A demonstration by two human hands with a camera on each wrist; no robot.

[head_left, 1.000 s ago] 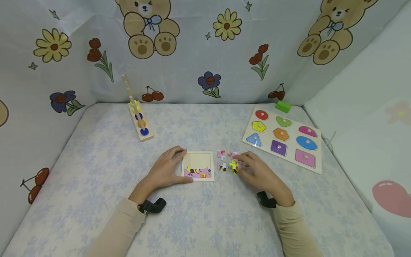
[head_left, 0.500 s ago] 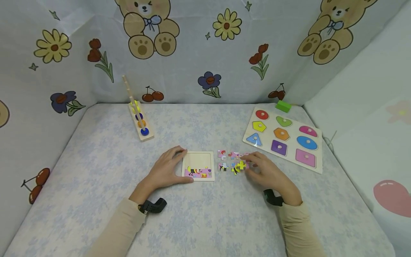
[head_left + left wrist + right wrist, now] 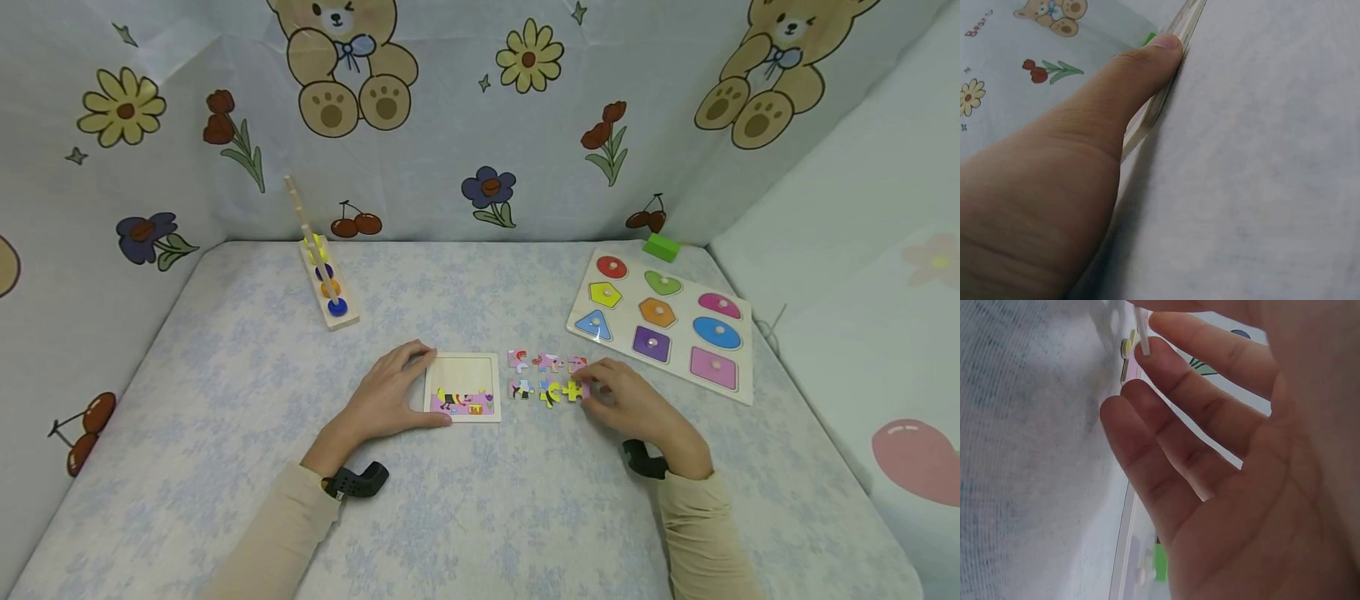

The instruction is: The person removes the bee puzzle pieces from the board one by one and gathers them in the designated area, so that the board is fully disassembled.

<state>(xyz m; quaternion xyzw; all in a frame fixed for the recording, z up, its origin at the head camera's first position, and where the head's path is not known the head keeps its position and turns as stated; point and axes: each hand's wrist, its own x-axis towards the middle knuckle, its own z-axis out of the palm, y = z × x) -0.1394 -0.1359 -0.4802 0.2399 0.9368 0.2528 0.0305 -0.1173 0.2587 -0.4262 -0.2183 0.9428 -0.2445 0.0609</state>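
Note:
My left hand (image 3: 386, 392) holds a small wooden jigsaw tray (image 3: 461, 372) at its left side, fingers at the far corner and thumb (image 3: 1154, 59) along the near edge. A pink strip with a bee picture (image 3: 465, 404) fills the tray's near part; bare wood shows above. To the right, my right hand (image 3: 637, 408) pinches a yellow-and-pink puzzle piece (image 3: 573, 390) low over the table. In the right wrist view the piece shows as a thin pale edge (image 3: 1144, 337) at the fingertips. Several loose pieces (image 3: 550, 363) lie in two rows between tray and hand.
A shape board (image 3: 615, 321) with knobbed coloured shapes lies at the right back, a green block (image 3: 662, 248) behind it. At the left back stands a wooden stand (image 3: 341, 322) with coloured rings and a tall notched stick. A printed cloth (image 3: 427, 167) hangs behind the table.
My right hand has moved right with the yellow-and-pink piece, uncovering pieces beside it. It now sits at the right end of the near row. The left hand and tray have stayed put.

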